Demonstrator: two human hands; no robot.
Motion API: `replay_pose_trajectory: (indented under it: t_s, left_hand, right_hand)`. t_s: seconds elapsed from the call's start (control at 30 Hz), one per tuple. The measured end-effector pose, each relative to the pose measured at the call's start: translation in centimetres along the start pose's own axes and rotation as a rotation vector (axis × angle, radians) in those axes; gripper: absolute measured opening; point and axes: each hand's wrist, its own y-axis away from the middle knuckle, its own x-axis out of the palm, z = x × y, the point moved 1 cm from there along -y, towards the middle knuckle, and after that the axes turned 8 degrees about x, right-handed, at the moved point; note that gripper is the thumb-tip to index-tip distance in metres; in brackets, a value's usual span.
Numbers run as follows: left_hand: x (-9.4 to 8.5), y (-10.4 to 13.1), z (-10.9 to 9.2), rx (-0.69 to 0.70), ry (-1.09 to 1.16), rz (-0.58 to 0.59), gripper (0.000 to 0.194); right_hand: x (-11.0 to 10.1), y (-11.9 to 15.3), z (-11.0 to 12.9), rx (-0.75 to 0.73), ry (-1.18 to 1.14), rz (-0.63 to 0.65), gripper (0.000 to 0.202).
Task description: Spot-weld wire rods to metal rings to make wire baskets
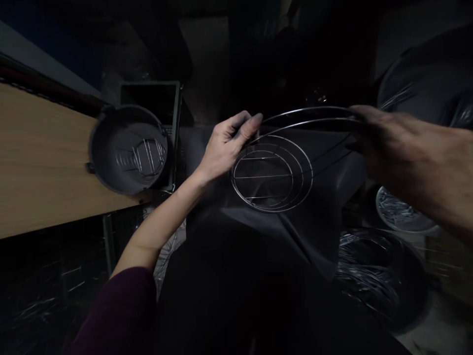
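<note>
A round wire basket [273, 176] with crossbars hangs above my lap, below my left hand [233, 140]. The thumb and fingers of that hand are pinched at its upper left rim, where a long curved wire [306, 114] also ends. This wire arcs in two strands over to the right. My right hand [380, 133] is closed around its far end and blurred by motion. Both hands look dark with grime at the fingertips.
On the wooden board [44, 162] at the left stands a grey tub [129, 182] with wire pieces in it, beside a green crate [151, 84]. A dark tub of bent wires [369, 276] and a smaller bowl of metal pieces [399, 212] are at the lower right.
</note>
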Motion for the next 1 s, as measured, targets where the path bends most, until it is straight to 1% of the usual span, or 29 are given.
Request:
replay_pose_trajectory:
  t_s: [0.1,0.2,0.27,0.33,0.43,0.5,0.57,0.67,0.77,0.83,0.9,1.0]
  left_hand:
    - [-0.1,-0.8,-0.5,0.020,0.051,0.077,0.027]
    - [-0.6,-1.7,-1.0,0.093,0.046,0.222,0.031]
    - [-0.9,-2.5,-1.2,0.120,0.006,0.284,0.031]
    - [-1.1,-3.5,-1.1,0.116,-0.044,0.266,0.029]
    - [-1.3,-5.0,-0.6,0.103,-0.060,0.180,0.030]
    - [-1.4,-5.8,-0.3,0.107,-0.046,0.158,0.031]
    - [-1.4,-6.7,-0.1,0.143,-0.087,0.145,0.031]
    - [-1.4,-8.0,0.1,0.272,-0.283,0.108,0.030]
    - [-1.5,-9.5,0.2,0.398,-0.550,0.117,0.027]
    - [-1.7,-10.5,0.3,0.422,-0.747,0.146,0.029]
    - [-1.9,-11.5,0.2,0.417,-0.916,0.183,0.034]
    - [-2.1,-12.8,-0.5,0.436,-1.028,0.259,0.040]
  right_hand:
    - [0.9,-0.9,-0.7,-0.031,-0.005,0.014,0.040]
    - [1.8,-2.2,-1.4,-0.069,-0.012,0.030,0.036]
    - [2.1,-3.2,-1.6,-0.076,-0.005,0.008,0.034]
    - [2.1,-4.2,-1.6,-0.111,-0.002,-0.032,0.036]
    - [2.1,-5.9,-1.2,-0.157,-0.038,-0.098,0.040]
    - [2.4,-7.1,-1.0,-0.137,-0.121,-0.138,0.040]
    - [2.8,-8.4,-0.7,-0.115,-0.203,-0.176,0.040]
    - [2.9,-10.2,-0.2,-0.134,-0.203,-0.188,0.042]
    - [2.2,-11.7,0.3,-0.152,-0.080,-0.144,0.048]
    - [1.6,-12.5,0.4,-0.158,-0.001,-0.113,0.051]
    - [1.2,-13.1,0.4,-0.159,0.047,-0.095,0.053]
    - [1.0,-13.9,0.2,-0.156,0.082,-0.082,0.052]
